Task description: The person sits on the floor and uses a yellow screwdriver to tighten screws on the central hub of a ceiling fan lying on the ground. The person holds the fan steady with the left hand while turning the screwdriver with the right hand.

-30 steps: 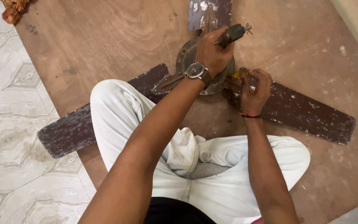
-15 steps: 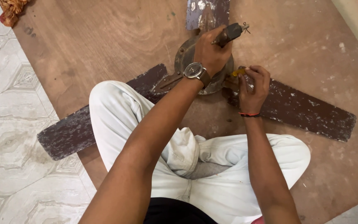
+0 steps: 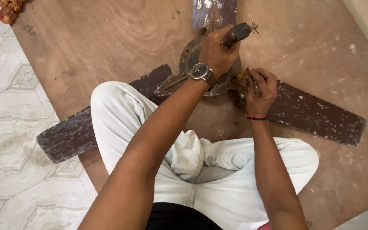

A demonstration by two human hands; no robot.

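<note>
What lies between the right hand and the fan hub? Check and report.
Nothing visible. The right hand sits right at the edge of the fan hub, pinching a small yellow-tipped tool against it. The left hand rests on top of the hub, its grip closed around the dark rod.

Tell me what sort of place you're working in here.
Probably a home or small repair spot, worked on the floor: a person sits cross-legged on a bare wooden board laid over patterned floor tiles, with an old ceiling fan lying under both hands.
</note>
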